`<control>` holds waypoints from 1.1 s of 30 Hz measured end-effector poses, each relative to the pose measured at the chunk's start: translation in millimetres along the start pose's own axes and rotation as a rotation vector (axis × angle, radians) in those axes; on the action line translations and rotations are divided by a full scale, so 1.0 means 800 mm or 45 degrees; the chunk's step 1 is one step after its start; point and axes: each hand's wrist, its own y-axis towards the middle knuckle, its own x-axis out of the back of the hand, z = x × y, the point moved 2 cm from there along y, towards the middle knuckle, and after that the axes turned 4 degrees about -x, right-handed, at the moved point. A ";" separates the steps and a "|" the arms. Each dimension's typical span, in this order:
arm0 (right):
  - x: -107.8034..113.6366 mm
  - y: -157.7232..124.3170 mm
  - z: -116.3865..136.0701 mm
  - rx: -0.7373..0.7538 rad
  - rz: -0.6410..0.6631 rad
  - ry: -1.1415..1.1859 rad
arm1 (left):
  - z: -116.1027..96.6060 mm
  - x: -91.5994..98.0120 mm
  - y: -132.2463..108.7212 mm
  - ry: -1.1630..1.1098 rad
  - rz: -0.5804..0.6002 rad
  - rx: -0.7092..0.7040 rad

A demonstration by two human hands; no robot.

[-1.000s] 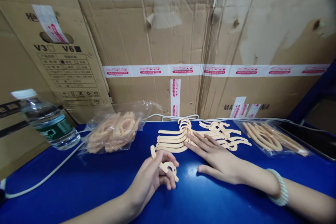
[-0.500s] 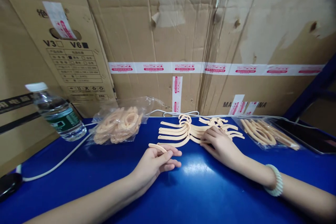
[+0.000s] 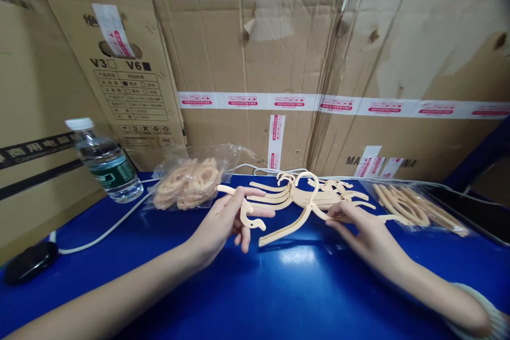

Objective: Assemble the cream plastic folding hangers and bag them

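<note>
From afar, I judge that the hanger (image 3: 312, 205) my right hand (image 3: 365, 231) grips by one arm (just on the near side of the laid-out hangers (image 3: 327, 201)) could drag them askew if swung low, while my left hand (image 3: 223, 226) holds a hooked piece (image 3: 244, 217).

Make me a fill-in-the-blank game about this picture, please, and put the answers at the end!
1. The right hand grips a hanger, while another beige piece is in the ____ hand.
2. The water bottle has a ____ cap.
3. The tabletop is coloured ____.
4. On the carton, the filled-in square is next to ____, not V3.

Missing words: left; white; blue; V6.
</note>
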 end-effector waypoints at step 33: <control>-0.002 -0.020 0.009 0.272 -0.404 0.142 | 0.046 0.005 -0.026 -0.440 0.154 0.192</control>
